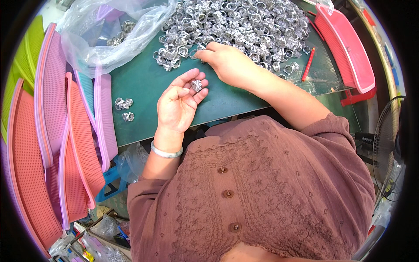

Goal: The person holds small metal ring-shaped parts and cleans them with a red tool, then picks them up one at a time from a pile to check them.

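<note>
A large heap of silvery metal rings (235,26) covers the far part of the green tabletop (144,94). My left hand (178,102) is turned palm up at the near edge, its fingers curled around one silvery ring (197,85) with a knobbly top. Reaching across from the right, my right hand (229,63) is at the heap's near-left side. Its thumb and fingertips close on a ring (193,53) there; the fingers partly hide the grip. Two small clusters of rings (123,104) lie apart at the left of the table.
A clear plastic bag (109,48) with rings inside sits at the far left. Stacked pink, purple and green baskets (80,148) stand along the left side. At the right are a red pencil (308,64), a pink basket (345,48) and a fan (387,144).
</note>
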`<act>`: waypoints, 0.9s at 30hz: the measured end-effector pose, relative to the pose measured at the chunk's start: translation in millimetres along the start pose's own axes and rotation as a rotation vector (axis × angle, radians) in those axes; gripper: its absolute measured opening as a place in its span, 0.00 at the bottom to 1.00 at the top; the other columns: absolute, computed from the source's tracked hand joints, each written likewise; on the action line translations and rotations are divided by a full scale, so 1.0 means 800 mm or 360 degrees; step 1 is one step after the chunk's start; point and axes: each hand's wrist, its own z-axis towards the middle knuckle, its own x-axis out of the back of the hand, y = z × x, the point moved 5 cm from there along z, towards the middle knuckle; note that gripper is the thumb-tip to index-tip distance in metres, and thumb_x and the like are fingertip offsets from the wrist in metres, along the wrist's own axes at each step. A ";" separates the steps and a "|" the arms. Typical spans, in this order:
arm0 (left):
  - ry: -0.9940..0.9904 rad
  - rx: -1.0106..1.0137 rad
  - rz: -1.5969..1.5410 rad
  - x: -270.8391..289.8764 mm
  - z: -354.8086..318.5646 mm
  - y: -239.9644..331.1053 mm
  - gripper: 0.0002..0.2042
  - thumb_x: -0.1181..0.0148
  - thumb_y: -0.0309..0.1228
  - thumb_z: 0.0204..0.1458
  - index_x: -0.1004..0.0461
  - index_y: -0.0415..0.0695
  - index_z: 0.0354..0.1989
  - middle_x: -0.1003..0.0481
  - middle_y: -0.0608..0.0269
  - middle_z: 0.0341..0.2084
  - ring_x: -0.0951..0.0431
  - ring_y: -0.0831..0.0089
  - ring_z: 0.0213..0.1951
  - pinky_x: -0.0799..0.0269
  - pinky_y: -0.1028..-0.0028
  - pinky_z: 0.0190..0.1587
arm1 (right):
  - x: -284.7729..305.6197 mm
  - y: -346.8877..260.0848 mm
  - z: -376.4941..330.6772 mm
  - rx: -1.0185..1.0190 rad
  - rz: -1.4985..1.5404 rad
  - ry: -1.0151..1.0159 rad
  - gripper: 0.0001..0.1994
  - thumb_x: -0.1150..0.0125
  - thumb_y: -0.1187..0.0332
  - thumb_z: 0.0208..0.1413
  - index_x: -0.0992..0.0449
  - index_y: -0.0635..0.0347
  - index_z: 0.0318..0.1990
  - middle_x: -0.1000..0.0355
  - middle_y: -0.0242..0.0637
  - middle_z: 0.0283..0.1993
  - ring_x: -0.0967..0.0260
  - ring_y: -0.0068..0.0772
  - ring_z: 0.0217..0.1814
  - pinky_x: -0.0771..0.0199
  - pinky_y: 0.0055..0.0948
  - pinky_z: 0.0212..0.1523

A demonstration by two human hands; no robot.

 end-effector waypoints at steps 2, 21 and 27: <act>0.0029 0.0014 0.0015 0.005 -0.001 0.001 0.16 0.54 0.29 0.50 0.35 0.33 0.45 0.29 0.53 0.36 0.28 0.67 0.38 0.30 0.71 0.39 | -0.004 0.000 0.004 0.0015 -0.0167 -0.0090 0.10 0.55 0.70 0.48 0.29 0.60 0.37 0.34 0.42 0.32 0.33 0.43 0.40 0.31 0.36 0.37; 0.0200 -0.0384 0.0880 -0.035 -0.014 0.009 0.05 0.44 0.23 0.47 0.28 0.38 0.33 0.29 0.68 0.23 0.37 0.85 0.20 0.43 0.87 0.21 | -0.012 -0.001 -0.023 -0.0458 0.2090 -0.0368 0.05 0.55 0.71 0.56 0.33 0.62 0.35 0.34 0.28 0.26 0.37 0.16 0.23 0.38 0.16 0.23; 0.0212 -0.0402 0.0914 -0.034 -0.013 0.007 0.05 0.44 0.23 0.47 0.28 0.37 0.33 0.29 0.68 0.22 0.36 0.85 0.19 0.43 0.86 0.21 | -0.014 -0.002 -0.026 -0.0653 0.1952 -0.0407 0.06 0.55 0.71 0.54 0.32 0.62 0.35 0.33 0.29 0.23 0.39 0.15 0.19 0.40 0.13 0.18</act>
